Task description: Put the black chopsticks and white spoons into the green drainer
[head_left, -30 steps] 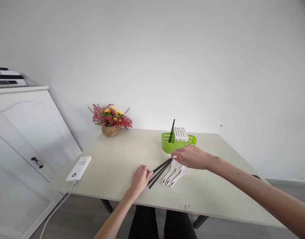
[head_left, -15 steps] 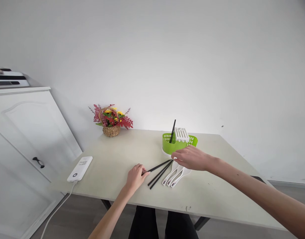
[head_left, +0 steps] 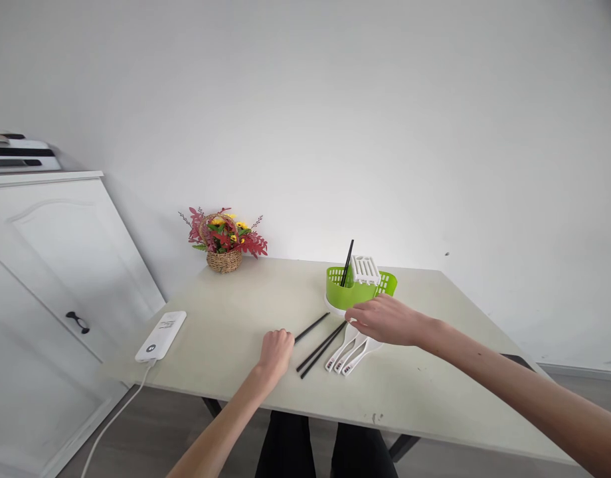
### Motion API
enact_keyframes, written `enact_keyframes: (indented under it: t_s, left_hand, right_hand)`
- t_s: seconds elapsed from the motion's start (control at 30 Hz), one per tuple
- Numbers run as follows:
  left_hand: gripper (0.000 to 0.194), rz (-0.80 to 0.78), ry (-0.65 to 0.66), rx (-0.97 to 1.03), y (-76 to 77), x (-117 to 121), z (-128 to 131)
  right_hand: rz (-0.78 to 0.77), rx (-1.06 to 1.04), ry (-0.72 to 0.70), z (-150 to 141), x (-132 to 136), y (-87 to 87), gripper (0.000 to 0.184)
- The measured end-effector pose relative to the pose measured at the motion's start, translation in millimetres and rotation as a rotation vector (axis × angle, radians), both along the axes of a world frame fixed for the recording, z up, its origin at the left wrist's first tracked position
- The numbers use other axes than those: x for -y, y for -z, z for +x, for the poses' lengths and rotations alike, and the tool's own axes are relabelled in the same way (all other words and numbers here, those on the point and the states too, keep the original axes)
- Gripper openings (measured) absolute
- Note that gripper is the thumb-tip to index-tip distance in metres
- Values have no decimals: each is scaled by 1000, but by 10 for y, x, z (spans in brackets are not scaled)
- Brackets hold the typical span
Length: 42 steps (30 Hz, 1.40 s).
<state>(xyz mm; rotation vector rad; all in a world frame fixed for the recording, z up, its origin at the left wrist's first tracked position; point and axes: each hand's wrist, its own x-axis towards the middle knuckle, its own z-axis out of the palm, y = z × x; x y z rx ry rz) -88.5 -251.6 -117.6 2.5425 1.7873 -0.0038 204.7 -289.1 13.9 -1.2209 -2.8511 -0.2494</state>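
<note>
My left hand (head_left: pixel 276 349) is closed on the near end of one black chopstick (head_left: pixel 311 327), which slants up to the right, apart from the others. Two more black chopsticks (head_left: pixel 321 348) lie on the table (head_left: pixel 236 332) beside it. My right hand (head_left: pixel 385 319) hovers palm down with fingers curled over the bowls of three white spoons (head_left: pixel 346 354); what it grips, if anything, is hidden. Just behind it stands a green cutlery basket (head_left: pixel 358 289) with a white insert and one black chopstick (head_left: pixel 347 262) upright in it.
A wicker basket of artificial flowers (head_left: pixel 224 239) stands at the table's back left. A white power bank (head_left: pixel 161 327) with a cable lies at the left edge. A white cabinet (head_left: pixel 46 279) stands to the left. My dark-trousered legs (head_left: pixel 325 445) show under the table.
My left hand has taken one chopstick out of the bundle and swung it to the left, away from the other two. My right hand has stayed over the spoons.
</note>
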Motion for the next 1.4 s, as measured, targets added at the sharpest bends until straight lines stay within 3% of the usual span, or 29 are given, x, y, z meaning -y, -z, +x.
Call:
enact_keyframes:
  t_s: [0.23, 0.5, 0.57, 0.73, 0.8, 0.97, 1.17, 1.4]
  left_hand:
    - [12, -11, -33, 35, 22, -24, 29]
    - [21, 5, -18, 306, -54, -41, -223]
    - [22, -8, 31, 433, -48, -4, -250]
    - [26, -115, 195, 986, 50, 134, -219]
    - [25, -139, 209, 1070, 95, 172, -196]
    - [26, -138, 177, 1163, 193, 199, -180]
    - [31, -141, 117, 1189, 273, 202, -205]
    - [34, -218, 82, 1198, 349, 178, -231]
  right_hand:
    - [-15, -13, -7, -4, -4, 51, 27]
    - [-28, 0, 12, 20, 19, 106, 30]
    - [-40, 1, 29, 1, 22, 103, 31]
    - [-131, -148, 171, -105, -9, 90, 27]
    - [-165, -242, 232, -170, -43, 64, 31]
    - [-262, -502, 233, -404, -158, -79, 50]
    - [-208, -580, 110, -735, -245, -205, 25]
    - [-247, -626, 116, -893, -224, -204, 21]
